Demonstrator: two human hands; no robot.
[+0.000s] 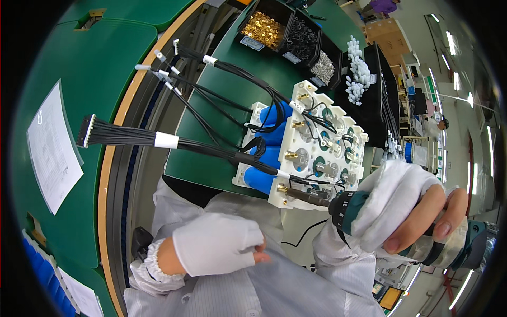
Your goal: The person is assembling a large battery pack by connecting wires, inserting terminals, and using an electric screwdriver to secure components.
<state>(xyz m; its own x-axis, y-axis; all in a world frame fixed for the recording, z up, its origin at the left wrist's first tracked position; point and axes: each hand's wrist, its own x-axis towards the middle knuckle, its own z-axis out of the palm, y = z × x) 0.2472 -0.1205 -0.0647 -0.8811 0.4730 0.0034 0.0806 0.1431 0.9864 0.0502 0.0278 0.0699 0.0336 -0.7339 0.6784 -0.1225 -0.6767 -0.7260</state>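
My right hand [401,206], in a white glove with bare fingertips, is wrapped round a green and black power screwdriver [353,212]. Its long metal socket bit [306,197] reaches to a brass terminal at the near corner of a white plastic module [289,171]. Blue cylinders [259,180] sit in the module between two white plates. Black wire harnesses [206,145] with white labels run from it to the left. Low in front of my body, my left hand [219,244] is curled closed, thumb and fingertip close together; anything between them is hidden.
Black bins of brass parts [262,29], dark parts [302,39] and silver parts [323,68] stand behind the module. White plastic pieces [357,74] lie on a black container at the right. A paper sheet [53,148] rests on the green surface across the wood-edged rail [113,142].
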